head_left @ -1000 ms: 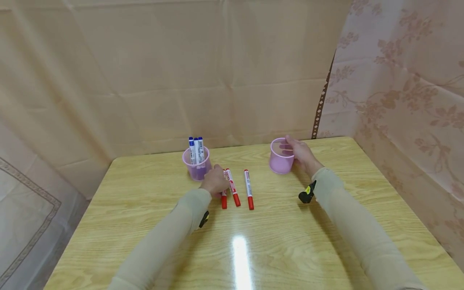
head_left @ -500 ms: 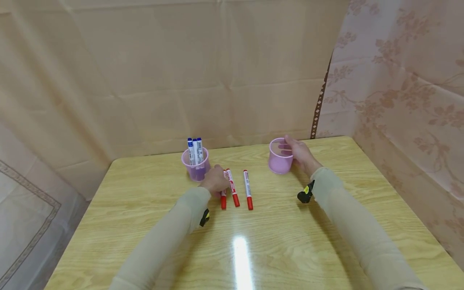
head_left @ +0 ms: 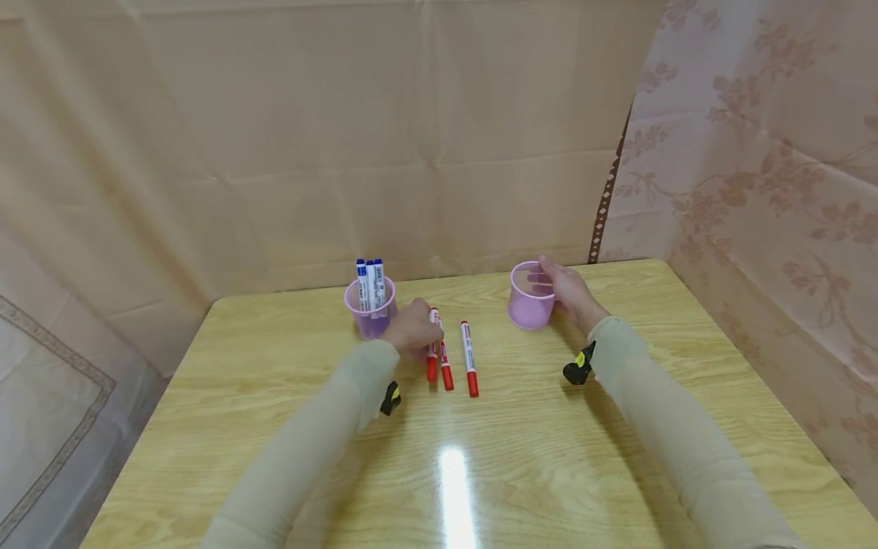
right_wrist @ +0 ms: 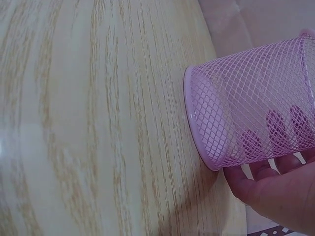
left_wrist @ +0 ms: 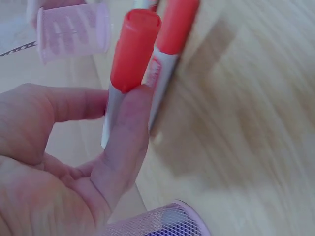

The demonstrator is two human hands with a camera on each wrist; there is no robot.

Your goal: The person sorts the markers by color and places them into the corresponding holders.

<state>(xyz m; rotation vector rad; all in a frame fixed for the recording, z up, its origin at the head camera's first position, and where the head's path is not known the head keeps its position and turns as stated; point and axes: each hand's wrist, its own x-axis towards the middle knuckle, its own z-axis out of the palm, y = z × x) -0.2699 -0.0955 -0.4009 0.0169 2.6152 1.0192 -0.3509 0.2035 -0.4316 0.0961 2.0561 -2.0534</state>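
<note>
My left hand (head_left: 411, 326) pinches a red-capped whiteboard marker (left_wrist: 137, 54) between thumb and fingers, tilted and a little above the table. Close beside it lies a second red marker (head_left: 447, 377), partly hidden by the hand. A third red marker (head_left: 469, 351) lies apart to the right. At the far right my right hand (head_left: 575, 296) holds a pink mesh pen cup (head_left: 530, 311) round its side. The cup stands upright, and the fingers show through its mesh in the right wrist view. No markers are seen in it.
Just left of my left hand stands another pink mesh pen cup (head_left: 370, 326) with blue-capped markers (head_left: 371, 286) upright in it. Both cups are near the back edge of the wooden table (head_left: 274, 442). A beige cloth (head_left: 329, 152) hangs behind.
My left hand has moved slightly away and to the right, lifting the red marker off the table. The right hand and its pen cup have stayed in place.
</note>
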